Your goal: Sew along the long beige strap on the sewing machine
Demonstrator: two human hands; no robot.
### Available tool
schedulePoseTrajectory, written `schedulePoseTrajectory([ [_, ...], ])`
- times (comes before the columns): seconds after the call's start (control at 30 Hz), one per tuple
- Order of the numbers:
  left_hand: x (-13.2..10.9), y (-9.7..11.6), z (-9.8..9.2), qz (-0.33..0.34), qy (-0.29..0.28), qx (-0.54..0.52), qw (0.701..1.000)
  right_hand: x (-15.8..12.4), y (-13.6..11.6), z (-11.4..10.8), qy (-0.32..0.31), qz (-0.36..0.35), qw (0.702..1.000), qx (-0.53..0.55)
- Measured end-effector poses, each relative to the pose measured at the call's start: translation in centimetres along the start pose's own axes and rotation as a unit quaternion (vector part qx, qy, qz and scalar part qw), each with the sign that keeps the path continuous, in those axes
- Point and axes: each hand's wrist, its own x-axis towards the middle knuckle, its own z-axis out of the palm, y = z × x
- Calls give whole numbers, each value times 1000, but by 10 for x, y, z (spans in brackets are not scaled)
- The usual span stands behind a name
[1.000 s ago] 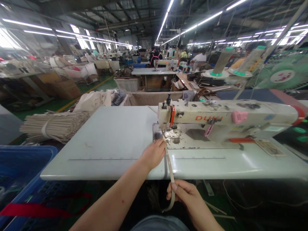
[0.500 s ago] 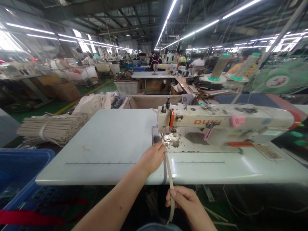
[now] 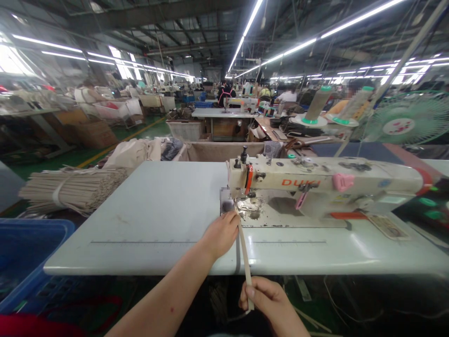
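Observation:
A narrow beige strap (image 3: 243, 248) runs from under the needle of the cream sewing machine (image 3: 315, 187) down over the front edge of the white table (image 3: 154, 220). My left hand (image 3: 220, 234) lies on the table just left of the strap, fingers curled against it beside the presser foot. My right hand (image 3: 268, 299) is below the table edge, pinching the strap's lower part between thumb and fingers. The needle area is partly hidden by the machine head.
A tied bundle of beige straps (image 3: 70, 187) lies at the table's left. A blue plastic crate (image 3: 28, 262) stands at the lower left. Thread cones (image 3: 315, 105) and a green fan (image 3: 407, 119) are behind the machine. Other workers and sewing tables fill the background.
The strap has fed further toward the machine; the length hanging below my right hand is shorter. Both hands stay in nearly the same places as the camera tilts slightly up.

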Motion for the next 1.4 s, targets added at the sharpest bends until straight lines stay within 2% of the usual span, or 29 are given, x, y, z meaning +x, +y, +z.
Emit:
schedulePoseTrajectory([
  [0.23, -1, 0, 0, -2, -1, 1, 1000, 6, -2, 1, 23, -53, 995, -81],
  [0.43, -1, -3, 3, -2, 3, -4, 1000, 5, -3, 10, 43, 20, 998, 43],
  [1.4, -2, -2, 0, -3, -1, -25, 1000, -3, -12, 6, 31, 7, 1000, -3],
])
